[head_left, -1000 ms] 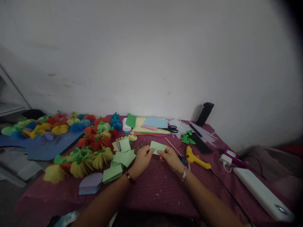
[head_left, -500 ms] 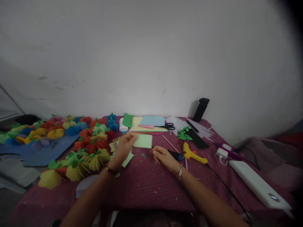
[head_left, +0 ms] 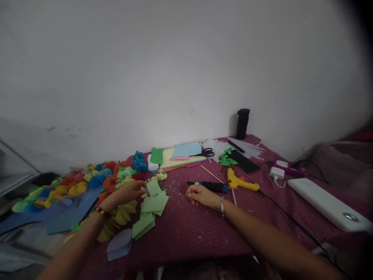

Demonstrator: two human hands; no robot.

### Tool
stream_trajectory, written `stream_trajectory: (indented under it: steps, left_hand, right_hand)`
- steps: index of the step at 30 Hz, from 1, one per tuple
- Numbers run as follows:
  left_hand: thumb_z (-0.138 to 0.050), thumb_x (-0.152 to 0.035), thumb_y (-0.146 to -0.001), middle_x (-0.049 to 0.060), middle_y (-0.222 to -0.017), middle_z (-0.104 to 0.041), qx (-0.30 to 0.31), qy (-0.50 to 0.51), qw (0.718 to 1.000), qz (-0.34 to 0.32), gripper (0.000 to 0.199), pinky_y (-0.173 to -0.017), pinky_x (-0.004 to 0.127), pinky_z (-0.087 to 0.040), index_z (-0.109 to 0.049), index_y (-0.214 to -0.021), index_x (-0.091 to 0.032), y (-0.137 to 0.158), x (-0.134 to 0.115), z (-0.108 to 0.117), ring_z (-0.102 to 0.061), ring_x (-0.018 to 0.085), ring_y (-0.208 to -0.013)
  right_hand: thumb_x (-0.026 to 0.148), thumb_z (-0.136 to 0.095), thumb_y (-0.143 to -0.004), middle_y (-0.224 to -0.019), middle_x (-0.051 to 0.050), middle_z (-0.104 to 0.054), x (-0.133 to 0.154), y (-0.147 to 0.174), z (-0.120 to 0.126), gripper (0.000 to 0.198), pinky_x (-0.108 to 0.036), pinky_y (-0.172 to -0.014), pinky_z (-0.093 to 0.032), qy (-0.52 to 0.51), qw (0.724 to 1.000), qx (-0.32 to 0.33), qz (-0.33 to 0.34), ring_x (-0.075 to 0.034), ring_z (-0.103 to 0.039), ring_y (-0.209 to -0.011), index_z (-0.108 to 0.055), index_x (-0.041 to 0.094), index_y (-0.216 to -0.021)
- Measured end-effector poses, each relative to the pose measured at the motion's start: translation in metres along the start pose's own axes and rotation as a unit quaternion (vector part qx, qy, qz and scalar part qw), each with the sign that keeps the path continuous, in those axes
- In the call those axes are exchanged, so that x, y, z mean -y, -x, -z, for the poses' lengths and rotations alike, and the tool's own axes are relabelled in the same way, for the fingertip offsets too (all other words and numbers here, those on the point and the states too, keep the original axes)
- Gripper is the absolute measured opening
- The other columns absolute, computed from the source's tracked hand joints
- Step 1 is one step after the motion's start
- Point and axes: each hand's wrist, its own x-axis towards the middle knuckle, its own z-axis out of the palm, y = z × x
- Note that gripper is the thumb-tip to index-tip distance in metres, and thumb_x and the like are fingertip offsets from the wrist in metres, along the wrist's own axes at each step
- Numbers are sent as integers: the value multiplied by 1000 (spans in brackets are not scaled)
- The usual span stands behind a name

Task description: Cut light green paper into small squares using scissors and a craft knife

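My left hand (head_left: 130,193) is over the left side of the table, its fingers stretched forward and slightly bent beside a loose pile of light green paper pieces (head_left: 155,203). A small greyish-white bit (head_left: 145,191) shows at its fingertips; whether they touch it is unclear. My right hand (head_left: 202,195) rests on the purple cloth with its fingers curled in, and nothing shows in them. Just behind it lies a dark, blue-ended tool (head_left: 211,186). A yellow glue gun (head_left: 241,182) is to its right.
Colourful paper pumpkins (head_left: 78,189) crowd the left. At the back are paper sheets (head_left: 186,150), scissors (head_left: 207,152) and a black bottle (head_left: 242,123). A phone (head_left: 244,161) and green leaf cut-outs (head_left: 227,157) lie right of centre. A white power bank (head_left: 329,202) and cables occupy the right.
My left hand has moved left and lower and no longer holds up the light green card; light green pieces lie beside it. My right hand stays curled in place. The view has shifted slightly.
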Motion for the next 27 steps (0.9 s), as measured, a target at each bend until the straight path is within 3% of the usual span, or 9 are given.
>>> stream_trajectory:
  steps: [3,5,7,10,13,19,23,27]
  left_hand:
    - [-58,-24,-70,2,-68,-66,-68,-148,984,-69,13,-58,24,-39,-69,-75,-22,-14,-10,3,-56,18,-61]
    - [-54,-15,-71,5,-79,-69,-52,-223,968,-106,21,-70,26,-42,-70,-82,-23,-25,-15,-5,-60,20,-74]
    - [-52,-3,-67,8,-104,-68,-20,-275,951,-137,37,-84,31,-40,-70,-94,-23,-34,-14,-20,-58,23,-98]
    - [-49,1,-72,11,-136,-49,26,-432,883,-183,41,-97,42,-33,-67,-101,-23,-46,-7,-41,-41,27,-124]
    - [-48,-4,-79,12,-141,-43,46,-527,826,-195,27,-101,46,-28,-69,-89,-18,-55,0,-47,-35,29,-129]
    - [-46,0,-76,9,-125,-56,39,-529,829,-178,35,-93,41,-36,-67,-93,-21,-50,4,-27,-45,26,-119]
    - [-51,1,-67,9,-137,-47,48,-525,834,-165,54,-99,48,-30,-60,-114,-24,-37,13,-25,-35,28,-128]
    - [-54,-1,-62,9,-145,-38,63,-534,831,-144,52,-101,48,-28,-62,-109,-22,-36,25,-34,-31,28,-131]
  right_hand:
    - [24,-52,-80,-51,7,-51,1,0,0,8,-17,-43,-36,4,1000,-3,4,-7,-44,-43,-54,17,-76]
    - [23,-53,-80,-52,7,-51,2,1,0,7,-17,-43,-36,9,1000,-5,4,-7,-44,-43,-54,17,-76]
    - [21,-51,-80,-52,7,-51,3,1,0,7,-17,-43,-36,14,1000,0,2,-7,-44,-43,-53,17,-76]
    - [17,-49,-81,-52,7,-51,3,1,-1,6,-17,-43,-36,23,1000,11,-5,-7,-44,-43,-53,16,-76]
    - [14,-49,-81,-52,7,-51,2,-1,-1,7,-17,-43,-36,27,999,13,-14,-7,-44,-42,-52,16,-76]
    - [14,-48,-82,-53,6,-51,-1,-2,-1,7,-16,-43,-37,38,999,15,-8,-6,-45,-44,-52,17,-77]
    - [14,-49,-82,-52,7,-51,-2,-3,-1,7,-17,-43,-36,44,999,17,-8,-7,-44,-43,-52,17,-77]
    - [13,-47,-82,-52,6,-51,-1,-2,-2,8,-18,-44,-36,49,999,13,-7,-8,-44,-43,-52,17,-76]
